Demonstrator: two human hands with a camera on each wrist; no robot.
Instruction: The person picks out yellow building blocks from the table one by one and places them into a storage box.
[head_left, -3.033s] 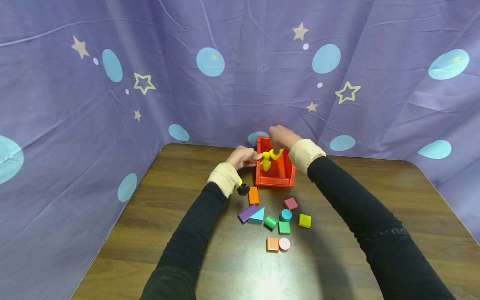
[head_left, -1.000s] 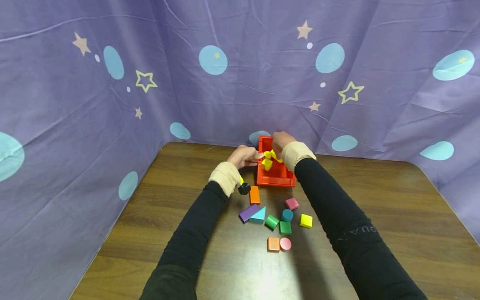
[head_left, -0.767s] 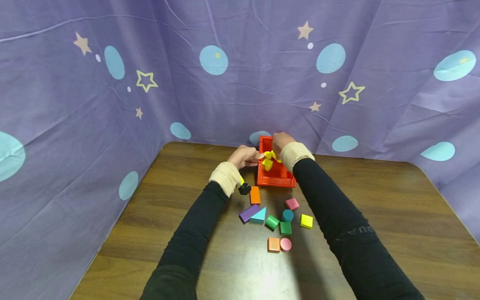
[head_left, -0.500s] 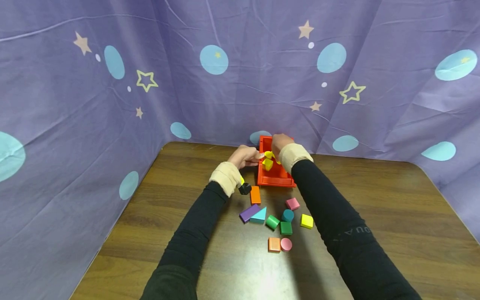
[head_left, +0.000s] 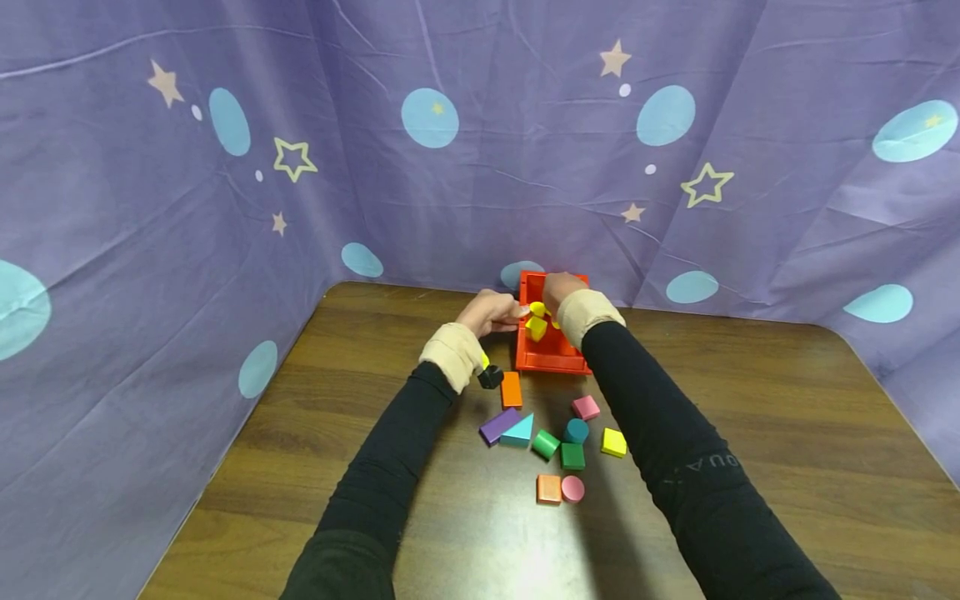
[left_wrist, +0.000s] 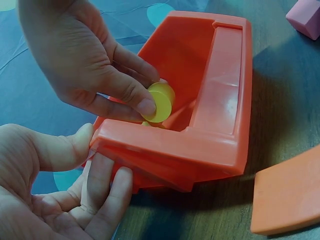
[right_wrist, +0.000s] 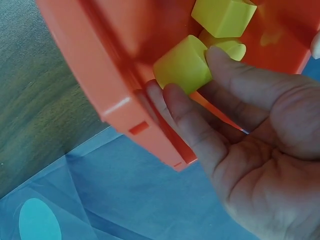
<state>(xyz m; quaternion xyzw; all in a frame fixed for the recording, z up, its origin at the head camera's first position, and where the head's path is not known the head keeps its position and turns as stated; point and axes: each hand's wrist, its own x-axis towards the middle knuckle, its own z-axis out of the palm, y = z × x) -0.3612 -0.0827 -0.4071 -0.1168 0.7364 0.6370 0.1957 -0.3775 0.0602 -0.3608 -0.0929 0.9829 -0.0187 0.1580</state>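
Observation:
A red plastic bin (head_left: 551,362) stands at the back of the table, with yellow blocks inside. My left hand (head_left: 489,314) holds its left side; in the left wrist view the thumb lies on the rim and the fingers curl beneath. Inside the bin, my right hand (head_left: 562,292) pinches a yellow cylinder block (right_wrist: 184,65) between thumb and fingertips. Beside that block lie a yellow block with flat faces (right_wrist: 222,16) and a yellow piece with a rounded end (right_wrist: 230,48), partly hidden by the cylinder.
In front of the bin lie loose blocks: an orange slab (head_left: 512,389), a purple bar (head_left: 499,426), a blue triangle (head_left: 518,432), a green cylinder (head_left: 545,444), a yellow block (head_left: 613,442), a pink block (head_left: 586,407) and several others. A purple curtain (head_left: 480,200) hangs behind the table.
Since three seconds ago my right hand has come lower and nearer into the bin, covering more of the yellow pieces. My left hand keeps its hold on the bin's side.

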